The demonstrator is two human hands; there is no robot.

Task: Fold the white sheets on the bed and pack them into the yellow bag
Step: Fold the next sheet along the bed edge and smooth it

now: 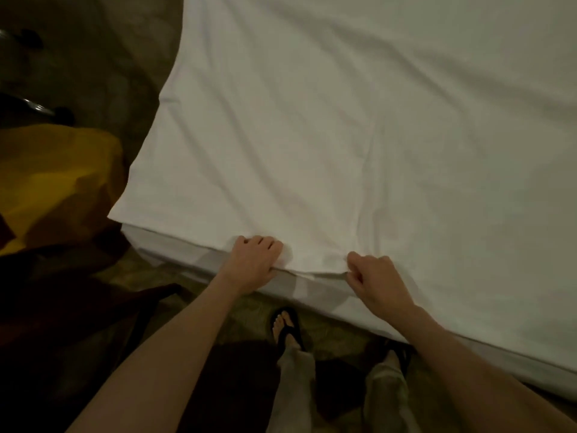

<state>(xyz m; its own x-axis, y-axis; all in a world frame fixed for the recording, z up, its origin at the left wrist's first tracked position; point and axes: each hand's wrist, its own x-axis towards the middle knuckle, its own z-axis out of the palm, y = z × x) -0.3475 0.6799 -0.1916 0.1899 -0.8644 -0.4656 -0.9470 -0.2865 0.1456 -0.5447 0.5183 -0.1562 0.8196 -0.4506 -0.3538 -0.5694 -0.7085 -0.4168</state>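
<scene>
The white sheet [359,135] is spread nearly flat over the bed [175,250] and fills the centre and right of the frame; only soft wrinkles are seen in it, and no fold is seen yet, so the folding is judged as only starting. At lower centre the near edge of the sheet is gripped by both hands; the left hand [254,264] is curled over the hem, fingers on top and thumb prob. under the cloth, though the thumb is hidden; the right hand [373,281] is just beside it to the right, and the hem is pinched between its thumb and bent fingers. The 2 hands are near each other, with a short stretch of hem between them, a bit lifted from the mattress.

The yellow bag [53,182] is seen at the left edge of the frame, on the floor beside the bed corner, apart from the sheet; whether it is open cannot be told, the light is too dim; nothing white is seen in it. So approx. all is left: the sheet must be folded several times, then carried to the bag and packed; whether more sheets lie under this one cannot be told. The person's feet in dark sandals [287,326] are seen at bottom centre, close to the bed.
</scene>
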